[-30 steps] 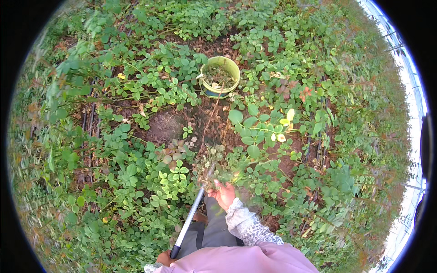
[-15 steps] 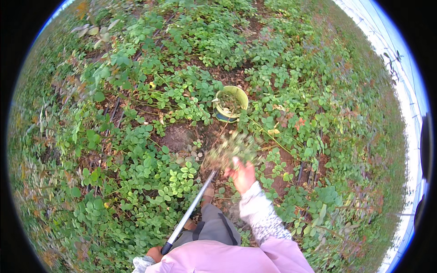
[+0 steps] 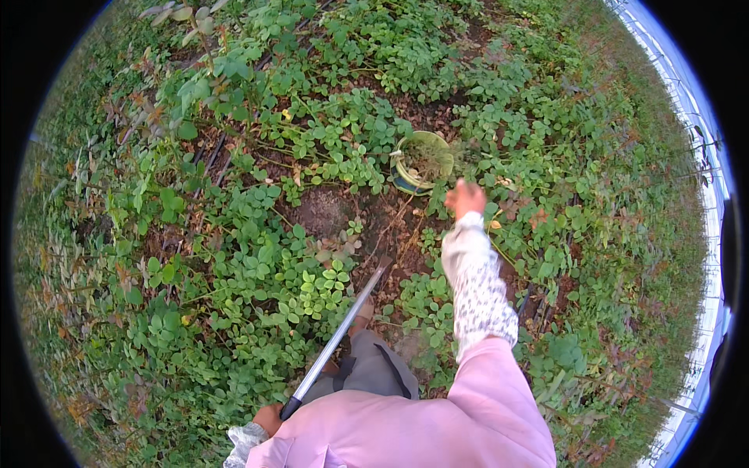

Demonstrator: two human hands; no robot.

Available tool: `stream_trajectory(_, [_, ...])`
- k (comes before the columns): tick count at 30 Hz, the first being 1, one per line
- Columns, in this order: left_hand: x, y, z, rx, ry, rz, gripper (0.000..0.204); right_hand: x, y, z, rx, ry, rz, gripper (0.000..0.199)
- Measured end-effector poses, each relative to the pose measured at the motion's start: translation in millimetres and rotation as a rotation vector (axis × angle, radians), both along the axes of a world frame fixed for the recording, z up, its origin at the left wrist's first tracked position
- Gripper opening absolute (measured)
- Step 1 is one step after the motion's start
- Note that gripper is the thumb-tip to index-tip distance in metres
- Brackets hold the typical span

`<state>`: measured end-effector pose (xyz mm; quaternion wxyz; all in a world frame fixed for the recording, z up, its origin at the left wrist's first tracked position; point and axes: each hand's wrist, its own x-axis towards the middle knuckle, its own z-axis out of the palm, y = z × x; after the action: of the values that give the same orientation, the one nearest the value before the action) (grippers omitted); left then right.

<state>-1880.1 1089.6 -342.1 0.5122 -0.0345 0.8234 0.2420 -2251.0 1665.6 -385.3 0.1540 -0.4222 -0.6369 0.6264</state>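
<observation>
My left hand [image 3: 270,419] is closed around the black grip of a long silver-handled tool [image 3: 335,339] at the lower left. The tool slants forward to the soil, where its small head is hard to make out. Stretched out ahead, my right hand [image 3: 466,198] is just right of and nearer than a yellow-green bucket [image 3: 406,181]. Its fingers look bent, but their grip is unclear. Pulled weeds [image 3: 425,158] lie in the bucket, and blurred sprigs [image 3: 463,154] show at its right rim, just beyond my right hand.
Low leafy green plants [image 3: 257,265] grow thickly on all sides. Brown soil [image 3: 324,212] with dry leaves shows between them. Dark thin hoses [image 3: 212,160] run along the rows at left. A white sheet wall [image 3: 702,156] curves along the right rim.
My right hand has moved forward and right, carrying the bunch of weeds from near the tool's head to the bucket. The bucket looks fuller. My left hand keeps hold of the tool.
</observation>
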Motion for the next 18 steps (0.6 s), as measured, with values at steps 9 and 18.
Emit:
stream_trajectory(9, [-73,23,57,0.096,-0.124,0.013,0.039,304,-206,-108,-0.519,-0.687,0.599,0.02])
stream_trajectory(18, [-126,19,107,0.09,-0.36,-0.009,0.028,334,-268,-76,-0.765,-0.465,0.776,0.039])
